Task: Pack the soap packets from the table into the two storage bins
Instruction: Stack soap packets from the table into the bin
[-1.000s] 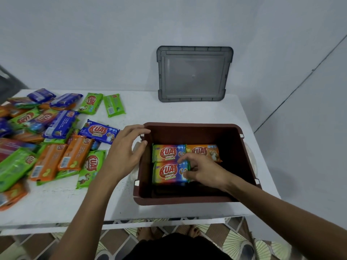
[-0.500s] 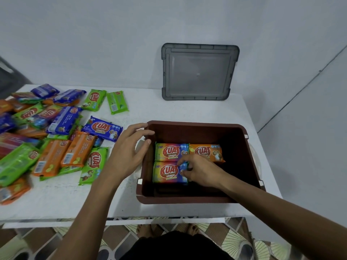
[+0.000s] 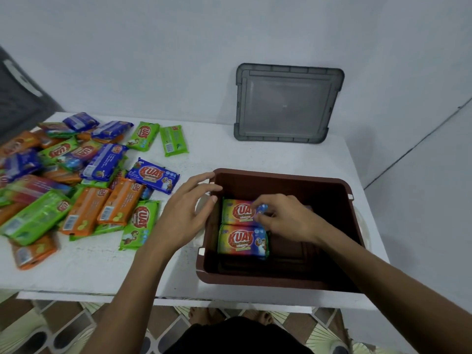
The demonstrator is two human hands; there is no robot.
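Soap packets (image 3: 242, 240) lie side by side inside the brown bin (image 3: 281, 279), by its left wall. The right hand (image 3: 288, 218) pinches the end of the farther packet (image 3: 237, 213). The left hand (image 3: 184, 215), fingers loose and empty, sits at the bin's left rim. The pile (image 3: 84, 185) waits left of the bin. A tug could skew the row.

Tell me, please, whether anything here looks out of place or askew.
Nothing looks damaged or spilled. The grey lid stands on edge against the wall. The loose soap packets on the table lie in a jumbled, overlapping heap, some face down, while the two visible in the brown bin lie neatly side by side.
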